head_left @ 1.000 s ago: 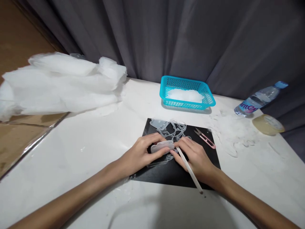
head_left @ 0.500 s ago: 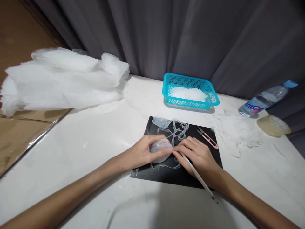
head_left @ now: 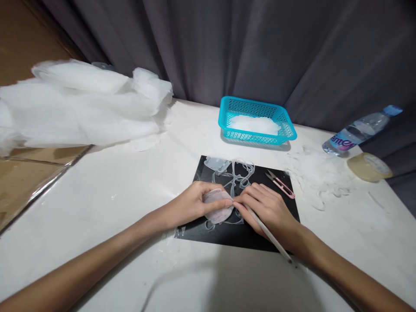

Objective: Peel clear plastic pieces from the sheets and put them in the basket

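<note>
A rounded, translucent whitish piece is gripped between the thumb and fingers of my left hand, above a black mat. My right hand is closed around a slim, pale stick-like tool. Its rear end points toward me, and its working tip is hidden by my fingers. Right fingertips meet the piece's right edge, near my left thumb. Thin clear strips lie tangled on the mat behind my hands, beside a flat translucent sheet piece. Pink-handled thread snips rest to the right.
A turquoise basket holding white flat pieces stands at the back. Bulky white sheeting lies at left. To the right are white scraps, a water bottle and a tape roll. A grey curtain hangs behind.
The whitish piece has turned in my left hand, so more of its broad face shows. A strip loop below it has shifted. The whole view has moved slightly.
</note>
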`<act>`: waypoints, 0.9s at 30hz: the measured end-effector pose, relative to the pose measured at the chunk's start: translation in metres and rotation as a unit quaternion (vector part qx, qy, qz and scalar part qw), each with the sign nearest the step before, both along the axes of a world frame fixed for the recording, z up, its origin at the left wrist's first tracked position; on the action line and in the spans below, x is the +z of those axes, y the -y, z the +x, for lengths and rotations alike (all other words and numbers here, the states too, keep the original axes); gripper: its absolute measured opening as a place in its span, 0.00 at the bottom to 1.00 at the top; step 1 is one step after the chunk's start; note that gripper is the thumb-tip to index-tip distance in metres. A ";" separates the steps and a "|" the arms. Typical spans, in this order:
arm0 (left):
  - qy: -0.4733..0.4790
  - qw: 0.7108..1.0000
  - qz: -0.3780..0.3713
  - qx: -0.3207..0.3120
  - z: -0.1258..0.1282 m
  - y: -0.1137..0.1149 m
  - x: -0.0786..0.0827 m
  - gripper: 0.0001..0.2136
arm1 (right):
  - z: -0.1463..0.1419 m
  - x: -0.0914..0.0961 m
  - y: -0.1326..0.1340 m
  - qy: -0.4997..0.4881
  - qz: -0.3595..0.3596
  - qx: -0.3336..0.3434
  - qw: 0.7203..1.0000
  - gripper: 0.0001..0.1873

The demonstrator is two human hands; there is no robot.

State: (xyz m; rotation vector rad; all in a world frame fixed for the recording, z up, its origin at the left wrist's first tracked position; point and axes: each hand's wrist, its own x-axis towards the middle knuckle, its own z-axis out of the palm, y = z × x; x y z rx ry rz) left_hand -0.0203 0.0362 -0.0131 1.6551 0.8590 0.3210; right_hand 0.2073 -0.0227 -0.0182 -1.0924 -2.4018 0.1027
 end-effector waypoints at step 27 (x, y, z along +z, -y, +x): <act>0.122 0.962 -0.139 0.199 0.009 -0.007 0.000 0.14 | 0.006 0.004 -0.005 0.006 0.058 -0.053 0.997 0.10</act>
